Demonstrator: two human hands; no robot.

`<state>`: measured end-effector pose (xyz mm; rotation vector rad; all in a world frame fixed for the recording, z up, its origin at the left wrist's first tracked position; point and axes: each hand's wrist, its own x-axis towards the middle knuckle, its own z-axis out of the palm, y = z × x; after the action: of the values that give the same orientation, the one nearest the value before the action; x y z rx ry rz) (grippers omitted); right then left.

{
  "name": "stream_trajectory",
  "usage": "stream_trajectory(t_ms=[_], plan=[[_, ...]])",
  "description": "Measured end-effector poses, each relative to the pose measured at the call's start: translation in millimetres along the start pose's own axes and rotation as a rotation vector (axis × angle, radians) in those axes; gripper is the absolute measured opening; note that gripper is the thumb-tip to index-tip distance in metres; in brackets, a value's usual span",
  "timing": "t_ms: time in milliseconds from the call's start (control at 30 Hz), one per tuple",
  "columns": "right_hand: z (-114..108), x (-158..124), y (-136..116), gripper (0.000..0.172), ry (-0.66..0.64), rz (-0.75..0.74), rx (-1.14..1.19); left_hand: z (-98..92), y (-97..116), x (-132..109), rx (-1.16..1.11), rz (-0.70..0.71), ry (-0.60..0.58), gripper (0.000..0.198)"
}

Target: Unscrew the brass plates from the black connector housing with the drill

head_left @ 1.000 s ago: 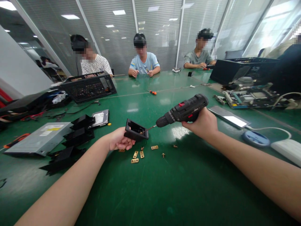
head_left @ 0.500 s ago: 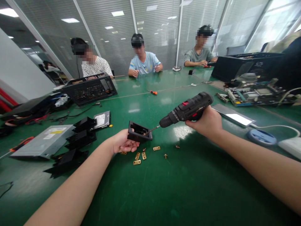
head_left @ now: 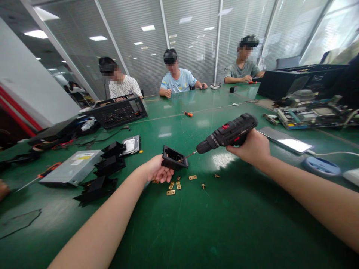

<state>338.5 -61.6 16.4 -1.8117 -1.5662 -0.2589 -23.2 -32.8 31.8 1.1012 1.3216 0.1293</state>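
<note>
My left hand (head_left: 159, 170) is closed around a small black plastic box (head_left: 174, 160), held tilted with its open side up, just above the table. In my right hand (head_left: 254, 147) is a black cordless drill (head_left: 228, 132) with red details, pointing left. Its long thin bit (head_left: 191, 154) reaches into the box's opening; the tip's exact contact inside is hidden. Several brass plates with two holes (head_left: 171, 192) lie on the table below my left hand. Small brass screws (head_left: 203, 186) rest to the right of them.
Black plastic brackets (head_left: 109, 165), a silver optical drive (head_left: 71, 168) and a hard drive (head_left: 131, 145) lie left. A phone (head_left: 285, 140), a blue round object (head_left: 322, 166) and circuit boards (head_left: 316, 112) are right. An orange screwdriver (head_left: 188, 114) lies ahead. Three people sit across the green table (head_left: 213, 231).
The view has shifted left, so everything sits further right. Box and drill keep about the same pose, bit in the box. The middle person's hand has moved outward toward a white object.
</note>
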Motion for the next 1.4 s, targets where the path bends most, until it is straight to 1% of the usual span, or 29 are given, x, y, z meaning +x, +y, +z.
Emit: stream_trajectory(t_ms=[233, 367, 500, 600, 833, 967, 1200, 1400], plan=[[9, 1, 10, 0.051, -0.002, -0.017, 0.005, -2.4, -4, 9, -0.018, -0.023, -0.024, 0.065], [8, 1, 9, 0.051, -0.005, -0.006, -0.010, -4.7, -6, 11, 0.000, 0.016, -0.024, 0.066], [6, 2, 7, 0.047, -0.008, -0.017, 0.014, -5.9, -5, 10, -0.001, 0.023, -0.045, 0.063], [5, 3, 7, 0.044, -0.006, -0.021, 0.028, -5.3, -3, 9, 0.001, 0.032, -0.028, 0.060], [4, 3, 6, 0.041, -0.013, -0.010, 0.043, -4.6, -2, 8, -0.006, 0.028, -0.022, 0.063], [4, 3, 5, 0.041, -0.015, -0.003, 0.046, -5.4, -3, 9, -0.019, 0.039, -0.017, 0.063], [3, 2, 4, 0.042, -0.015, -0.002, 0.038, -4.2, -1, 8, -0.036, 0.013, 0.000, 0.061], [2, 2, 3, 0.041, -0.024, 0.013, 0.020, -0.4, 1, 5, -0.046, 0.040, 0.011, 0.053]])
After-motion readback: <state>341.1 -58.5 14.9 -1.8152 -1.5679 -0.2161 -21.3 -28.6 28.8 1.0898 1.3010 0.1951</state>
